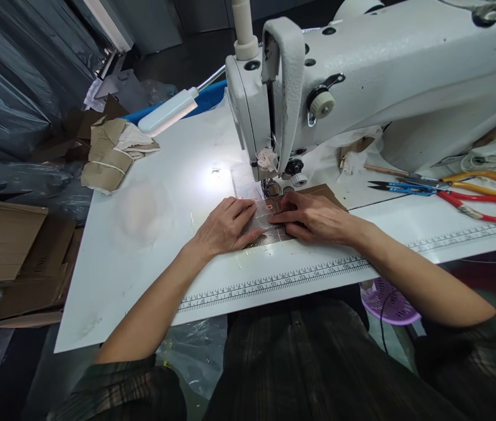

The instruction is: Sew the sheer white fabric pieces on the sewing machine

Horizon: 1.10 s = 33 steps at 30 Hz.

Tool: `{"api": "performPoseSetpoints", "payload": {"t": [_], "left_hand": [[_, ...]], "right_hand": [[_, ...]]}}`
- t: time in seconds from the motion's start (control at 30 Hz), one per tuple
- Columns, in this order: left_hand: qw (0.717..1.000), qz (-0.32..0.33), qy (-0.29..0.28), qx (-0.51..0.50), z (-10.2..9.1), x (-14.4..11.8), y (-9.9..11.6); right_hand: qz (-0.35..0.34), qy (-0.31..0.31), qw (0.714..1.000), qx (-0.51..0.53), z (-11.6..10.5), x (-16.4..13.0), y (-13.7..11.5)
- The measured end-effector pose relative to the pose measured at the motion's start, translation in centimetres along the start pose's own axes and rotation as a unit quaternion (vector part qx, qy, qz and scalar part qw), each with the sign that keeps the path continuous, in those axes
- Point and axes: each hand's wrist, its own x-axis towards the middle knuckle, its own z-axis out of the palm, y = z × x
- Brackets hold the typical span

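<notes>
The surface (143, 245) is white, with a printed ruler (274, 280) along its near edge. A sewing machine (362, 76) stands at the far right side. In front of it, in the middle, lies a brown piece (318, 192), and both hands rest on it. Scissors (471, 196) lie near the right edge. A bundle of tan pieces (110, 152) lies at the far left corner, beside a white lamp (166, 111).

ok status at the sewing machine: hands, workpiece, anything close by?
Left hand and right hand flat on the brown woven piece, fingers spread. Piece lies at the white sewing machine's presser foot. Red-handled scissors apart, right.
</notes>
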Motion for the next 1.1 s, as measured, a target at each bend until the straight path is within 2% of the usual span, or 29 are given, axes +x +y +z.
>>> {"api": "performPoseSetpoints", "payload": {"t": [0.3, 0.67, 0.83, 1.03, 1.1], "left_hand": [[1.0, -0.009, 0.028, -0.01, 0.1, -0.1, 0.4], [0.999, -0.036, 0.03, -0.015, 0.2, -0.1, 0.7], [0.999, -0.04, -0.026, 0.012, -0.1, 0.4, 0.4], [0.991, -0.069, -0.1, 0.054, -1.3, 2.1, 0.7], [0.989, -0.056, -0.118, 0.063, -1.5, 2.6, 0.6]], "right_hand": [[-0.009, -0.003, 1.0, 0.013, -0.1, 0.0, 0.2], [-0.002, 0.0, 1.0, 0.004, 0.1, -0.1, 0.3], [0.0, -0.007, 1.0, 0.005, -0.1, 0.0, 0.2], [0.009, -0.002, 1.0, 0.016, -0.1, 0.0, 0.0], [0.012, 0.004, 1.0, 0.021, 0.1, 0.0, 0.0]]}}
